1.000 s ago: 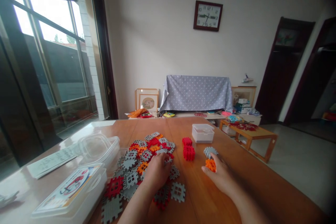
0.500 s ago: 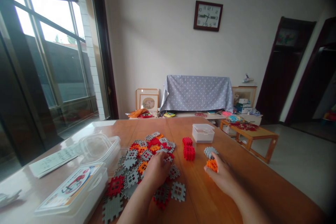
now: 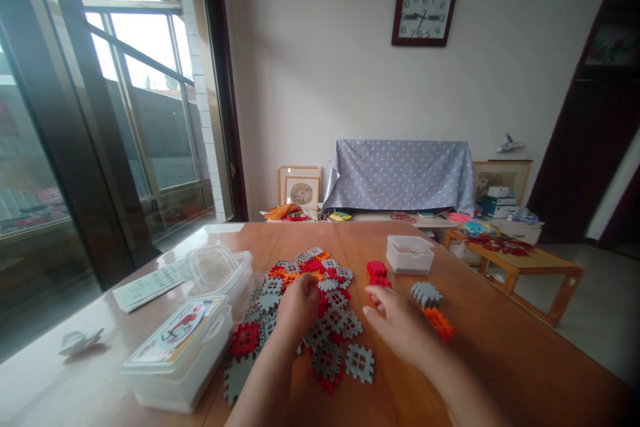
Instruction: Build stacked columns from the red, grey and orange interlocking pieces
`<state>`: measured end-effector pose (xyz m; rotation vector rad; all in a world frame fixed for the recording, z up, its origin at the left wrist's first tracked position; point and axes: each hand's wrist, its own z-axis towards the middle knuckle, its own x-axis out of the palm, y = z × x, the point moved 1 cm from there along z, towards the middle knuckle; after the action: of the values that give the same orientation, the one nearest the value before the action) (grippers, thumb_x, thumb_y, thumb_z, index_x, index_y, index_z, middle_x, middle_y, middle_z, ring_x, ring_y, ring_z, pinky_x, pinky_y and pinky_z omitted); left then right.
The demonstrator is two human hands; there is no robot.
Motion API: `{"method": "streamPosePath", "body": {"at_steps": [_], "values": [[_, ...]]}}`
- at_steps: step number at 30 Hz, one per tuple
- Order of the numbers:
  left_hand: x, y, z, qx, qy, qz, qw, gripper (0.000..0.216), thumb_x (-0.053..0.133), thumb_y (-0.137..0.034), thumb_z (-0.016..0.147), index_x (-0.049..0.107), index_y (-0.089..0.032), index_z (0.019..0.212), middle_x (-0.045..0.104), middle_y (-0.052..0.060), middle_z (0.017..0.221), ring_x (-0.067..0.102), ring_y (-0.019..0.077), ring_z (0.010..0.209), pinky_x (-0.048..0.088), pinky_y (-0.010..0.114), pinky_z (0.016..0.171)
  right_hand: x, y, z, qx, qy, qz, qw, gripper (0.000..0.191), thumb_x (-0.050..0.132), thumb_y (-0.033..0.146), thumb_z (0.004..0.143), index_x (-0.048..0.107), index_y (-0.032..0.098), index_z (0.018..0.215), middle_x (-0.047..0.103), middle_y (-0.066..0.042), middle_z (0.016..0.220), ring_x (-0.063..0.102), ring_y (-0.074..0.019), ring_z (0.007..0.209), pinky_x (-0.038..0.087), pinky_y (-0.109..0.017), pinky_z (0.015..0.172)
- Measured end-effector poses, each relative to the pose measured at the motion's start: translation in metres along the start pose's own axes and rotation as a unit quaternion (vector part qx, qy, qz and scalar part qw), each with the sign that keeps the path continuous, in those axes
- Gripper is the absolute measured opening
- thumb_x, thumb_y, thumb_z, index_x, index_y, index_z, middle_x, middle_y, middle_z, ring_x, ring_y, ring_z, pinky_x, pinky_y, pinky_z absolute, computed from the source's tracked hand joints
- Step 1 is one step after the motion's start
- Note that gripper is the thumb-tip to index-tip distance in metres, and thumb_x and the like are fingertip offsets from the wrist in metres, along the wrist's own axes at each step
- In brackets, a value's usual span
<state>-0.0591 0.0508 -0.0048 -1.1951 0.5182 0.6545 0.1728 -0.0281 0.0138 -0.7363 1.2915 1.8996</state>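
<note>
A glossy orange-brown wooden table (image 3: 500,360) fills the lower half of the head view, catching glare from the tall window (image 3: 125,80) on the left. The left hand (image 3: 300,303) lies palm down on the pile of tiles (image 3: 330,330), a spread of grey, red and orange notched squares in the middle of the table. Its fingers are curled down into the pile, and from this angle I cannot tell whether they pinch a tile. The right hand (image 3: 400,328) is just beside the pile, its fingers loosely spread and holding nothing, fingertips at the red cube (image 3: 376,269). An orange piece (image 3: 439,321) lies flat on the wood close to that hand's right, with a grey piece (image 3: 426,293) just beyond it. Farther back stands a small clear lidded box (image 3: 410,255). On the left are a plastic case with a printed lid (image 3: 175,353), a clear tub (image 3: 215,270), a leaflet (image 3: 147,287) and a crumpled scrap (image 3: 80,341). Behind the table, a wall clock (image 3: 423,15) hangs on the pale wall above furniture draped in a dotted cloth (image 3: 400,173), with framed pictures (image 3: 300,188), a low wooden table (image 3: 515,260) and a dark door (image 3: 585,140).
</note>
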Motion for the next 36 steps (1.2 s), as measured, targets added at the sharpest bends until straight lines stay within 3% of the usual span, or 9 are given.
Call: {"method": "streamPosePath", "body": {"at_steps": [6,13,18,22,25,29,33,36], "values": [[-0.005,-0.019,-0.012,0.045,0.062,0.055,0.996,0.017,0.051,-0.016,0.083,0.066,-0.021,0.089,0.071,0.003,0.086,0.062,0.0173,0.079,0.039,0.025,0.067,0.03,0.018,0.005,-0.037,0.105,-0.046,0.993,0.053,0.06,0.025,0.085,0.06,0.022,0.138,0.068,-0.013,0.128,0.059,-0.0313,0.124,0.043,-0.043,0.105],[-0.006,-0.039,-0.032,0.104,0.157,0.133,0.973,0.029,0.069,-0.025,0.07,0.067,-0.026,0.099,0.071,0.007,0.109,0.063,0.028,0.101,0.044,0.032,0.083,0.052,0.012,0.0,-0.021,0.08,0.025,0.996,0.05,0.064,0.024,0.085,0.061,0.025,0.135,0.067,-0.011,0.121,0.062,-0.0281,0.115,0.047,-0.035,0.096],[0.001,-0.034,-0.029,0.101,0.157,0.144,0.972,0.032,0.066,-0.02,0.069,0.065,-0.023,0.101,0.068,0.009,0.112,0.062,0.0279,0.103,0.044,0.032,0.085,0.053,0.015,-0.001,-0.017,0.056,0.068,0.996,0.047,0.065,0.017,0.079,0.064,0.024,0.125,0.065,-0.009,0.116,0.062,-0.0257,0.11,0.046,-0.032,0.093],[0.005,-0.029,-0.025,0.104,0.151,0.139,0.973,0.037,0.065,-0.018,0.069,0.065,-0.022,0.106,0.066,0.01,0.112,0.061,0.0265,0.103,0.044,0.031,0.086,0.052,0.005,0.0,-0.015,0.047,0.139,0.989,0.033,0.058,0.009,0.075,0.069,0.022,0.103,0.065,-0.004,0.098,0.063,-0.0198,0.093,0.046,-0.028,0.081],[0.006,-0.029,-0.023,0.108,0.131,0.129,0.977,0.033,0.066,-0.018,0.069,0.065,-0.021,0.103,0.065,0.009,0.11,0.06,0.0252,0.102,0.044,0.031,0.086,0.049,-0.009,0.004,0.042,0.054,0.245,0.967,0.022,0.056,0.014,0.077,0.067,0.02,0.095,0.062,0.0,0.082,0.06,-0.0167,0.077,0.046,-0.026,0.069],[0.005,-0.031,-0.023,0.116,0.119,0.098,0.981,0.034,0.068,-0.017,0.068,0.063,-0.021,0.102,0.063,0.008,0.109,0.059,0.0236,0.102,0.044,0.029,0.088,0.037,-0.023,0.011,0.096,0.031,0.342,0.934,0.017,0.058,0.024,0.079,0.063,0.019,0.095,0.062,0.001,0.08,0.059,-0.0156,0.076,0.046,-0.026,0.069],[0.006,-0.035,-0.026,0.129,0.133,0.075,0.98,0.034,0.066,-0.013,0.069,0.061,-0.021,0.102,0.061,0.007,0.11,0.059,0.0215,0.099,0.044,0.028,0.085,0.025,-0.034,0.014,0.098,-0.001,0.307,0.947,0.013,0.055,0.027,0.08,0.06,0.021,0.09,0.061,0.004,0.073,0.057,-0.0146,0.067,0.043,-0.025,0.064],[0.007,-0.037,-0.028,0.129,0.147,0.071,0.978,0.034,0.068,-0.015,0.07,0.062,-0.022,0.102,0.061,0.007,0.112,0.059,0.0214,0.1,0.044,0.027,0.085,0.019,-0.042,0.014,0.085,-0.065,0.158,0.982,0.01,0.054,0.024,0.08,0.061,0.023,0.087,0.062,0.002,0.073,0.057,-0.0162,0.068,0.042,-0.026,0.063]]}}
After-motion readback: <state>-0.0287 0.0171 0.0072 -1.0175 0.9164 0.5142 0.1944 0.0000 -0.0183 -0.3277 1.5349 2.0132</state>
